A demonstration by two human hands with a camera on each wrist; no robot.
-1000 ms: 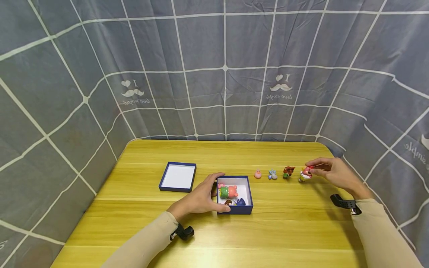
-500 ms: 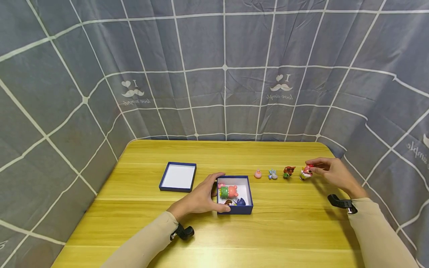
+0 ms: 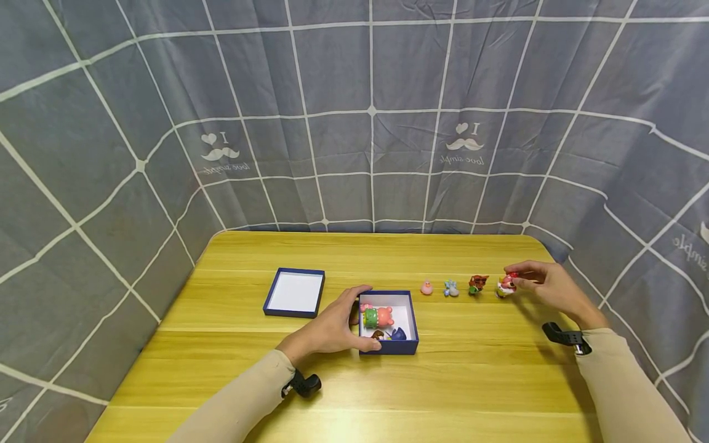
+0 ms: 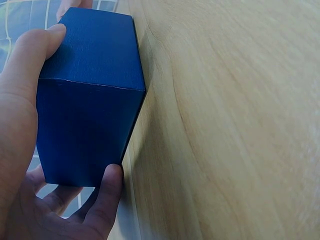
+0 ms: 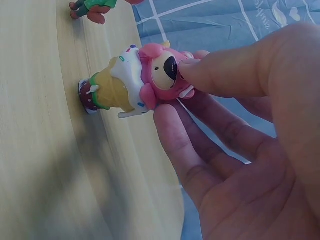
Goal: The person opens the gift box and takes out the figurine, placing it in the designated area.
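Observation:
My left hand grips the left side of an open blue box, thumb on the near wall and fingers round the far one. In the left wrist view the thumb and fingers span the box's blue outer walls. Inside lie a pink-and-green figurine, a brown piece and a dark blue one. At the right, my right hand pinches the head of a pink bear figurine with an ice-cream-cone body. It is upright, its base right at the tabletop.
A small pink figurine, a light blue-grey one and a brown-and-green one stand in a row left of my right hand. The box lid, white inside, lies at the left on the wooden table. A grey curtain surrounds the table.
My right hand has shifted slightly left with the pink bear figurine, which has turned more upright, then stayed nearly still. The left hand and the box have not moved.

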